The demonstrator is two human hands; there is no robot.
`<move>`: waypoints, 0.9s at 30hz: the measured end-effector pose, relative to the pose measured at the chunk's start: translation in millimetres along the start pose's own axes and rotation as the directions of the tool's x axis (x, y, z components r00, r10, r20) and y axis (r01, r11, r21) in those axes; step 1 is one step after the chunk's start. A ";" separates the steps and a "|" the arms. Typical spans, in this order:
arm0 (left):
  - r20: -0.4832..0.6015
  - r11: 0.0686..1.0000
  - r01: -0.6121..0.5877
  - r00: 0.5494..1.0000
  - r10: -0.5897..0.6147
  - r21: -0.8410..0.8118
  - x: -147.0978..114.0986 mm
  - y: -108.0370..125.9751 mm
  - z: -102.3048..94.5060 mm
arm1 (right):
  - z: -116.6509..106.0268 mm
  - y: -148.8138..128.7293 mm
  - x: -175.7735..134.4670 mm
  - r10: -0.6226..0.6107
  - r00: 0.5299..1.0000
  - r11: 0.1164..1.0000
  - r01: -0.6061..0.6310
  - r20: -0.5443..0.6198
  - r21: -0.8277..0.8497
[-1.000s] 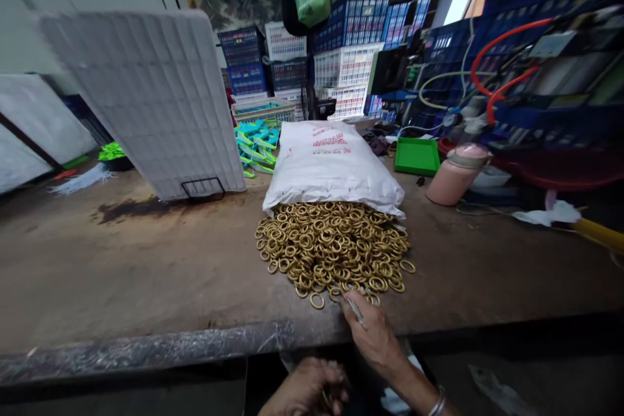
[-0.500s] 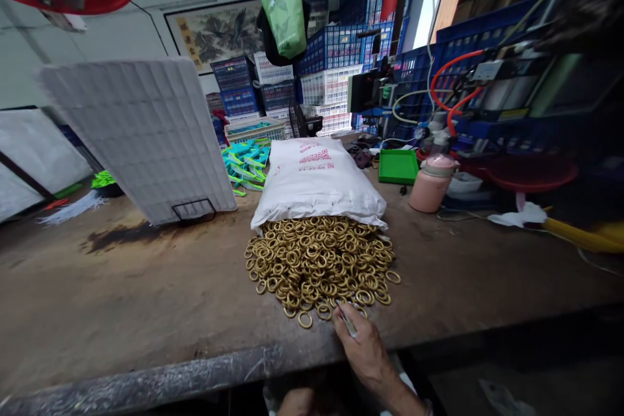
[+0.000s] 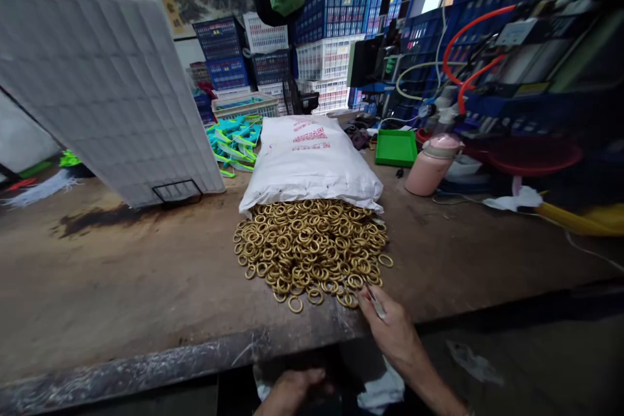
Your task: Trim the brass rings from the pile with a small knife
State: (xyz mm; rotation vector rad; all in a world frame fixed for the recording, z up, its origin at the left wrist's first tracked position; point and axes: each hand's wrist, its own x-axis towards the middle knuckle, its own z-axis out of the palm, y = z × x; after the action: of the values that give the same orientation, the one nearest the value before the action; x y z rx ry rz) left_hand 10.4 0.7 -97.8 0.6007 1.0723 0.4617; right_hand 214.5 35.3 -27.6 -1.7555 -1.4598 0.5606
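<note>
A heap of gold-coloured rings (image 3: 312,244) spreads over the table from beneath a stuffed white sack (image 3: 312,156) with red printing. My right hand (image 3: 392,328) is at the heap's near right edge, closed around a small, slim metal tool (image 3: 376,305). Its tip points toward the rings; its exact kind is too small to make out. Below the table's front edge is my left hand (image 3: 295,390), thumb toward the right. Its fingers are lost in shadow, so what they hold, if anything, does not show.
A tall grey padded panel (image 3: 117,97) leans on a wire stand at left. Turquoise and lime pieces (image 3: 234,140) lie behind it. At right are a green tray (image 3: 396,147), a pink bottle (image 3: 433,166) and a machine with red hoses (image 3: 463,26). Stacked crates (image 3: 324,58) stand behind.
The view has tilted down and moved closer to the table. My right hand has shifted right relative to the rings, still holding the metal tool. More of my left hand shows.
</note>
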 end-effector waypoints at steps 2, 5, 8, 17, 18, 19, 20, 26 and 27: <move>0.135 0.989 -0.054 0.990 0.035 0.139 -7.7 11.7 3.2 | -2.7 2.7 -3.8 -0.028 0.999 0.993 0.032 0.043 -0.111; 0.349 0.900 -0.213 0.934 0.073 0.382 -28.4 38.5 11.8 | -1.3 0.0 -8.3 -0.045 0.993 0.952 0.076 0.107 -0.297; 0.383 0.875 -0.245 0.921 0.074 0.417 -51.8 66.8 23.2 | 1.5 -7.6 -8.3 -0.031 0.992 0.903 0.081 0.126 -0.421; 0.260 0.972 -0.200 0.952 0.163 0.123 -50.1 91.9 50.4 | 5.6 -20.3 3.2 0.044 0.988 0.803 0.052 0.147 -0.593; 0.229 0.979 -0.174 0.962 0.147 0.101 -45.3 90.1 52.5 | 5.7 -20.6 4.6 0.049 0.988 0.811 0.046 0.146 -0.583; 0.206 0.986 -0.151 0.970 0.132 0.077 -40.6 88.1 54.2 | 5.8 -20.7 6.0 0.054 0.988 0.822 0.039 0.146 -0.568; 0.189 0.989 -0.136 0.974 0.124 0.054 -36.0 85.9 55.6 | 5.9 -20.6 7.2 0.059 0.988 0.834 0.031 0.145 -0.552; 0.133 0.976 -0.199 0.973 0.187 0.083 -16.3 70.3 51.6 | 7.3 -15.3 9.2 0.040 0.988 0.866 0.039 0.147 -0.499; 0.134 0.967 -0.222 0.969 0.206 0.125 -14.5 67.5 49.8 | 7.2 -14.0 8.8 0.035 0.989 0.870 0.041 0.145 -0.492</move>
State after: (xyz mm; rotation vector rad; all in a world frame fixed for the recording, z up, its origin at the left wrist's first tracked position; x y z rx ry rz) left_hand 45.6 31.1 -26.6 0.8635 0.9333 0.5348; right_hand 202.6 46.4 -19.8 -2.1380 -1.8316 0.3355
